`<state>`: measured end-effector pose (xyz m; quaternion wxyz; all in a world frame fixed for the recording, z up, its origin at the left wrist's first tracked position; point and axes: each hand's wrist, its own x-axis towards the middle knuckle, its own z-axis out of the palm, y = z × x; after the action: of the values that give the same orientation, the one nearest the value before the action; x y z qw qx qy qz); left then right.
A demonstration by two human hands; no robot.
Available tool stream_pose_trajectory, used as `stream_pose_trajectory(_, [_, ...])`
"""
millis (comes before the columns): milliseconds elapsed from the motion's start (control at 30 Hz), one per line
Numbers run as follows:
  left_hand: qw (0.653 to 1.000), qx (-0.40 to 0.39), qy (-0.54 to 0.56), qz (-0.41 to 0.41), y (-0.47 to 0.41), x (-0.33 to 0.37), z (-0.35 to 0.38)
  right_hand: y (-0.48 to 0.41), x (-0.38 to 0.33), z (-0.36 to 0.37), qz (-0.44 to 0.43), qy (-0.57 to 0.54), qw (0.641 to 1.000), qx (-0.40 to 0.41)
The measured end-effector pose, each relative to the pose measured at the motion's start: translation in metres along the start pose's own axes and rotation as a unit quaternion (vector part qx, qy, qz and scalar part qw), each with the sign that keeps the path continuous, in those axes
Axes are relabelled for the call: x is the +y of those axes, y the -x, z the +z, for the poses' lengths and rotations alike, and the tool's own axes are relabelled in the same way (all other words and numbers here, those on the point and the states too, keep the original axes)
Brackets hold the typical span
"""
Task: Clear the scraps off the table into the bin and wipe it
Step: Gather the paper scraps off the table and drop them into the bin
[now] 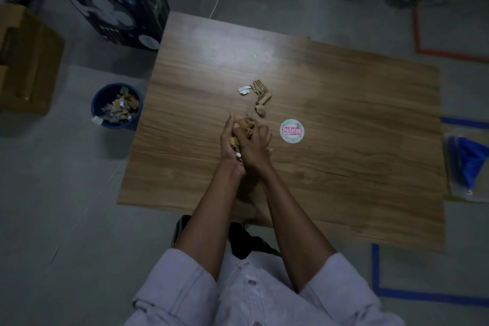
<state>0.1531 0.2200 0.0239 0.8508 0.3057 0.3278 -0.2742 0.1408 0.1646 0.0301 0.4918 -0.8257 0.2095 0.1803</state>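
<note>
A handful of torn brown cardboard and white paper scraps (242,127) is held just above the middle of a wood-grain table (344,140), squeezed between two bare hands. The left hand (228,137) cups the bundle from its side and the right hand (256,145) curls over it from the other, palms pressed toward each other. Most of the bundle is hidden inside the hands, so its amount cannot be judged.

Just beyond the fingertips, a short trail of loose brown cardboard pieces (261,95) runs away from the person, ending beside a crumpled white paper bit (244,90).

The round blue bin (105,88), already holding scraps, stands on the floor off the table's left edge, on the left hand's side and well apart from the hands. The load would likely have to travel left and past that edge.

A round pale sticker with red lettering (291,130) lies flat on the table near the right hand. A blue cloth (468,159) lies on the floor to the right, partly cut off by the frame.
</note>
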Motion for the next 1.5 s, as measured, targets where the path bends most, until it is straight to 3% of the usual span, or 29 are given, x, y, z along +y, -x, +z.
stream_pose_trajectory(100, [0.999, -0.019, -0.03, 0.001, -0.003, -0.002, -0.003, -0.002, 0.001, 0.005, -0.01, 0.031, 0.998, 0.044])
stream_pose_trajectory(233, [0.998, -0.061, 0.014, -0.022, 0.001, -0.001, 0.004, -0.005, -0.004, 0.011, 0.008, 0.092, 0.991, 0.094])
stream_pose_trajectory(333, [0.997, -0.071, 0.023, -0.027, 0.003, 0.003, 0.012, -0.009, -0.004, 0.008, -0.009, 0.069, 0.989, 0.133])
stream_pose_trajectory(533, [0.998, 0.001, 0.059, -0.026, -0.009, 0.003, 0.007, -0.012, 0.0, 0.012, -0.015, 0.041, 0.992, 0.12])
stream_pose_trajectory(667, [0.995, 0.09, 0.014, -0.04, -0.014, -0.001, 0.002, -0.01, 0.0, 0.008, -0.029, -0.026, 0.991, 0.127])
stream_pose_trajectory(733, [0.989, 0.149, -0.021, 0.005, -0.012, 0.0, 0.003, -0.013, 0.0, 0.006, -0.047, -0.026, 0.989, 0.135])
stream_pose_trajectory(900, [0.959, 0.253, 0.024, 0.124, -0.023, 0.001, 0.023, -0.022, 0.009, -0.001, -0.061, 0.003, 0.987, 0.149])
stream_pose_trajectory(1000, [0.948, 0.283, 0.032, 0.138, -0.024, 0.006, 0.029, -0.018, 0.008, -0.007, 0.02, -0.125, 0.983, 0.131])
stream_pose_trajectory(1067, [0.943, 0.304, 0.051, 0.13, -0.026, 0.015, 0.03, -0.02, 0.009, -0.006, 0.114, -0.361, 0.921, 0.093])
stream_pose_trajectory(1100, [0.94, 0.31, 0.051, 0.137, -0.028, 0.02, 0.029, -0.025, 0.015, -0.005, 0.128, -0.423, 0.891, 0.106])
stream_pose_trajectory(1133, [0.937, 0.313, 0.043, 0.147, -0.028, 0.027, 0.025, -0.032, 0.018, -0.005, 0.114, -0.416, 0.892, 0.133])
stream_pose_trajectory(1200, [0.933, 0.314, 0.016, 0.175, -0.025, 0.039, 0.016, -0.053, 0.024, -0.01, 0.021, -0.226, 0.954, 0.195])
stream_pose_trajectory(1267, [0.924, 0.322, -0.019, 0.205, -0.024, 0.049, 0.002, -0.084, 0.024, -0.018, -0.114, -0.033, 0.975, 0.19])
stream_pose_trajectory(1333, [0.915, 0.324, -0.06, 0.233, -0.025, 0.054, -0.011, -0.117, 0.019, -0.022, -0.19, 0.118, 0.964, 0.142])
stream_pose_trajectory(1400, [0.91, 0.326, -0.074, 0.245, -0.026, 0.056, -0.018, -0.142, 0.017, -0.018, -0.214, 0.238, 0.944, 0.084])
stream_pose_trajectory(1500, [0.908, 0.33, -0.075, 0.245, -0.031, 0.054, -0.027, -0.151, 0.021, -0.001, -0.276, 0.365, 0.885, 0.088])
